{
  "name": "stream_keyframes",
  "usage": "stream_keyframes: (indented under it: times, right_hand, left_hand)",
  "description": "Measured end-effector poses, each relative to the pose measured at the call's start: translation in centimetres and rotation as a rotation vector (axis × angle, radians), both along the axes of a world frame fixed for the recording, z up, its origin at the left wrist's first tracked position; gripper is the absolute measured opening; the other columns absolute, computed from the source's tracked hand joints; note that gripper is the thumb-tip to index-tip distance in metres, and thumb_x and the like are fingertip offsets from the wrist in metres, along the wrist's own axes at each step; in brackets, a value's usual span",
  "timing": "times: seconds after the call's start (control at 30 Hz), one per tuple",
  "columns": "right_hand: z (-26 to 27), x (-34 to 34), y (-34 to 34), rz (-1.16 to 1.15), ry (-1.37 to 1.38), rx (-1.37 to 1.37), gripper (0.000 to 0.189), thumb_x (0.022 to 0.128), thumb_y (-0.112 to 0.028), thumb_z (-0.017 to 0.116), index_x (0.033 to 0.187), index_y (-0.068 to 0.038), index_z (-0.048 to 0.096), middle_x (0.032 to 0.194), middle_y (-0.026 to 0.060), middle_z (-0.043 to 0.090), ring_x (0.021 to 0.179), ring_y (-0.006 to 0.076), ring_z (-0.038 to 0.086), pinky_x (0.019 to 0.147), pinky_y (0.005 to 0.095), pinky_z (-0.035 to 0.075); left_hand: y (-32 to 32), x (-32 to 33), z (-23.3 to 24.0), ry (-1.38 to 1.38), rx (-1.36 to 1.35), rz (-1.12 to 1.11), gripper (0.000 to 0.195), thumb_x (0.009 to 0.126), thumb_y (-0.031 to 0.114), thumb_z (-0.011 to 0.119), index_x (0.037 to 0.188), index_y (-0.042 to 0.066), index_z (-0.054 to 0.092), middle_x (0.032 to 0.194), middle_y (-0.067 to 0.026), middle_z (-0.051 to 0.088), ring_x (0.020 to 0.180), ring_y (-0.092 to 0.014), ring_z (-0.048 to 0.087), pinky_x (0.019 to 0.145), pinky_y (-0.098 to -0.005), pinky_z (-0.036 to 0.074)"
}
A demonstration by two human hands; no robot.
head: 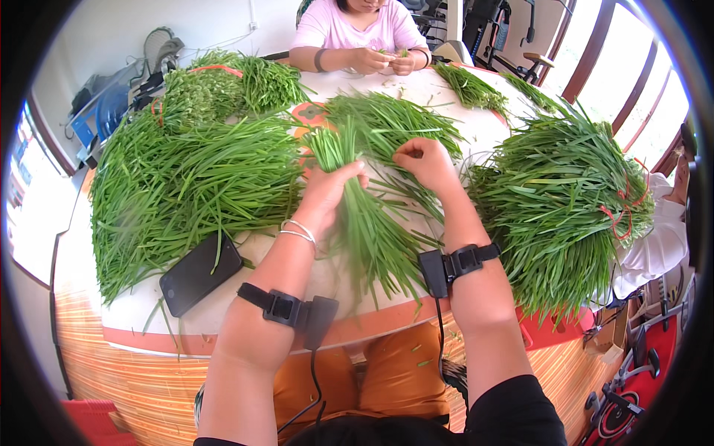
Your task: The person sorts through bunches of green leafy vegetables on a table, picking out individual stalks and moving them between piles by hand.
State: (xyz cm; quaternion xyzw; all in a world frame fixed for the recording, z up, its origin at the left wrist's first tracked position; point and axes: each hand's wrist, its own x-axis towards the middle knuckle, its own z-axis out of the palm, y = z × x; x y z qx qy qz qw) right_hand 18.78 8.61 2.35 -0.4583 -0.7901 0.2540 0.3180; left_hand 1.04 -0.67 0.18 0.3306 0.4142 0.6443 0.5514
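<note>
A bunch of long green garlic chives [371, 228] is gripped in my left hand [329, 192], pale cut ends up and leaves fanning down to the right. My right hand [425, 159] is raised over a loose heap of chives [396, 120], fingers curled towards the thumb; whether a stalk is between them cannot be told. A big pile of chives [195, 178] lies to the left, with red-tied bundles [206, 89] behind it. To the right lies another large stack of chives [563, 206], bound with red ties.
A black smartphone [201, 274] rests near the front edge of the white table [279, 290]. Across it a person in a pink shirt [362, 33] handles small green pieces. Smaller chive bunches [471, 86] lie at the back right. Someone in white [658, 245] is at the right.
</note>
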Motion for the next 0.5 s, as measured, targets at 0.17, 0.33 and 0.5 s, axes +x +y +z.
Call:
stream_keyframes:
  times: [0.17,0.33,0.5]
  right_hand:
    - [0.47,-0.49,-0.01,0.074,0.499,-0.164,0.017,0.08,-0.012,0.062,0.086,0.003,0.059,0.074,0.0061,0.064,0.051,0.0073,0.05,0.047,0.0226,0.042]
    - [0.82,-0.72,-0.12,0.091,0.618,-0.172,0.016,0.082,-0.008,0.06,0.092,0.003,0.054,0.076,0.0062,0.063,0.049,0.0059,0.048,0.044,0.0196,0.04]
    - [0.76,-0.76,-0.35,0.103,0.666,-0.132,0.018,0.08,-0.004,0.063,0.094,0.004,0.054,0.076,0.0047,0.06,0.051,0.0061,0.048,0.045,0.0204,0.041]
  left_hand:
    - [-0.08,0.03,0.23,0.019,0.048,-0.018,0.015,0.077,0.009,0.064,0.087,0.0,0.057,0.075,-0.0074,0.06,0.065,-0.017,0.059,0.059,-0.0287,0.049]
    - [-0.03,-0.09,0.2,0.008,0.044,-0.025,0.016,0.078,0.009,0.063,0.088,0.0,0.056,0.076,-0.008,0.061,0.066,-0.016,0.059,0.06,-0.0283,0.049]
    - [-0.2,0.21,0.57,-0.034,0.007,-0.012,0.019,0.077,0.007,0.064,0.092,-0.001,0.055,0.084,-0.01,0.063,0.067,-0.016,0.059,0.06,-0.0285,0.05]
